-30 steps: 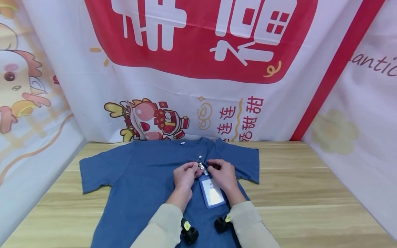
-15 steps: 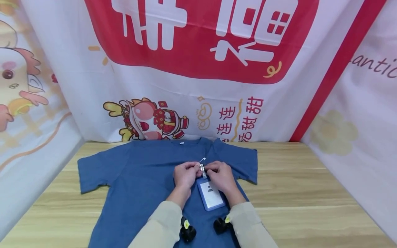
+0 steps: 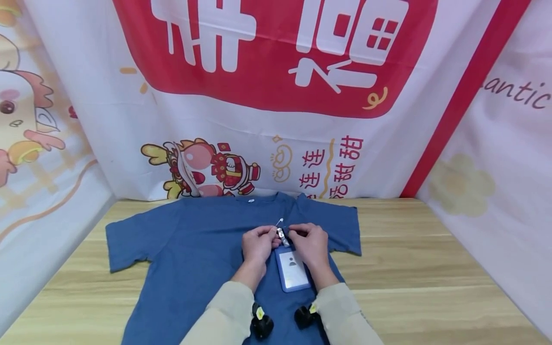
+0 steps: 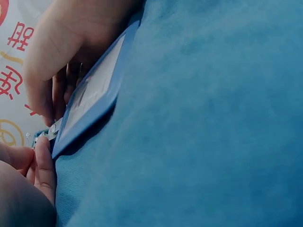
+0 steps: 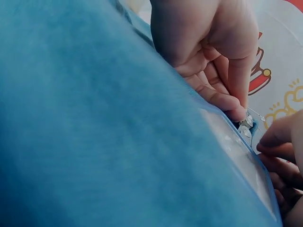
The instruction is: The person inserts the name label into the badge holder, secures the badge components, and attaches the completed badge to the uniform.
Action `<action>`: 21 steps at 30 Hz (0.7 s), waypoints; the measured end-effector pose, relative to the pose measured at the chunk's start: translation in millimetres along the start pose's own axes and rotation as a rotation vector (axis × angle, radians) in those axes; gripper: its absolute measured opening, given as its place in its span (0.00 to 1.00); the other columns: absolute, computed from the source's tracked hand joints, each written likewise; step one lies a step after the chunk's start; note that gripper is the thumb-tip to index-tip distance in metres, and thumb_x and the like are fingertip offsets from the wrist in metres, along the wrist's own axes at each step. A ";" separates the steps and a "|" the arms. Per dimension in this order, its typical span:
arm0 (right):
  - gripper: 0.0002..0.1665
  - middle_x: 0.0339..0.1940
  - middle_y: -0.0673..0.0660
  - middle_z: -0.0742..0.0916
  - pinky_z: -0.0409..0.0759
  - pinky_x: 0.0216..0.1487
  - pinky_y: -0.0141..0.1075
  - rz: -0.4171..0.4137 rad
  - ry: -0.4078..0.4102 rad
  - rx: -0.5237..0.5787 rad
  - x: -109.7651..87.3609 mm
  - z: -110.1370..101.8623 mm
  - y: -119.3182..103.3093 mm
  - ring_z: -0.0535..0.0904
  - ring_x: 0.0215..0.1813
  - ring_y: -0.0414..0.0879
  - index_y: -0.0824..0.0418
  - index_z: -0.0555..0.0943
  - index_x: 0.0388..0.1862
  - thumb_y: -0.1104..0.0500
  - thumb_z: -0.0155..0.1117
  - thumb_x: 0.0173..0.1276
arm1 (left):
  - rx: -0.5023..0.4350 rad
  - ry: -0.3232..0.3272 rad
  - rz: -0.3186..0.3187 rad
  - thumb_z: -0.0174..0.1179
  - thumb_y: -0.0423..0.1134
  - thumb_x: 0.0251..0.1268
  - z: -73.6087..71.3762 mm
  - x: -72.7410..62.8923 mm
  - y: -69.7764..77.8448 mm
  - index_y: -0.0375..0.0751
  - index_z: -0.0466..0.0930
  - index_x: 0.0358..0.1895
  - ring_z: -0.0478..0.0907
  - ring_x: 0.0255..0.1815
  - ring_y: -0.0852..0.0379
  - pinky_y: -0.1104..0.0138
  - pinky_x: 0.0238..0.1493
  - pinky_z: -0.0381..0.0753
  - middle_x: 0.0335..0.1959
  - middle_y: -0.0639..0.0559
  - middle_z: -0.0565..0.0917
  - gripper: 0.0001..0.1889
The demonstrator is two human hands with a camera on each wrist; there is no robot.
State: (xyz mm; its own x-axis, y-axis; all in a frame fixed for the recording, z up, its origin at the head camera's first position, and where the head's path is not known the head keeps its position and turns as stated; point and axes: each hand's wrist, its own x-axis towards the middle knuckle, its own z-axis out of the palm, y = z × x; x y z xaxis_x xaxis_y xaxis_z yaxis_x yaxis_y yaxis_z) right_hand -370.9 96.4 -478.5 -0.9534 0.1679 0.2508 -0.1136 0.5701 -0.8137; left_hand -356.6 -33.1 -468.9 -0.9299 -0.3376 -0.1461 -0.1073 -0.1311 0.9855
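Observation:
A blue T-shirt (image 3: pixel 207 258) lies spread on the table, its neckline at the far side. Over its chest, my left hand (image 3: pixel 257 247) pinches a silver badge clip (image 3: pixel 281 235) between thumb and fingers. An open safety pin (image 3: pixel 280 222) juts up from the clip. Below it hangs a blue-framed ID badge holder (image 3: pixel 294 270) with a white card, lying over the shirt. My right hand (image 3: pixel 311 243) pinches a small fold of the shirt just right of the clip, thumb against index finger. In the right wrist view, the left fingertips (image 5: pixel 236 111) sit right at the clip.
The wooden table (image 3: pixel 414 268) extends past the shirt on both sides. A printed cloth backdrop (image 3: pixel 241 105) rises behind the table's far edge, with white side walls (image 3: pixel 509 191) at left and right. Black wrist cameras (image 3: pixel 261 327) hang under both sleeves.
The safety pin's free arm has tilted from upright toward the upper right. The badge has shifted slightly left, and its portrait icon now shows. Both hands stay nearly in place.

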 end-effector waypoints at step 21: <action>0.13 0.43 0.53 0.90 0.79 0.50 0.39 -0.259 -0.160 0.026 -1.1 -1.3 1.9 0.81 0.48 0.47 0.59 0.94 0.49 0.66 0.66 0.74 | 0.071 -0.012 -0.003 0.64 0.29 0.77 -4.9 6.4 -0.8 0.31 0.91 0.49 0.87 0.28 0.64 0.72 0.36 0.89 0.35 0.44 0.91 0.08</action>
State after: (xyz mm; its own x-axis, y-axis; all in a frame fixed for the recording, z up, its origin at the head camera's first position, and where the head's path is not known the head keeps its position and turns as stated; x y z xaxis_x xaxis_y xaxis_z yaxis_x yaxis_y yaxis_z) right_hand -369.8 98.3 -479.6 -0.9236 -0.1103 0.3671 -0.3635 0.5559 -0.7475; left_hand -360.7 -39.8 -471.0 -0.9335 -0.3265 -0.1485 -0.1343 -0.0659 0.9887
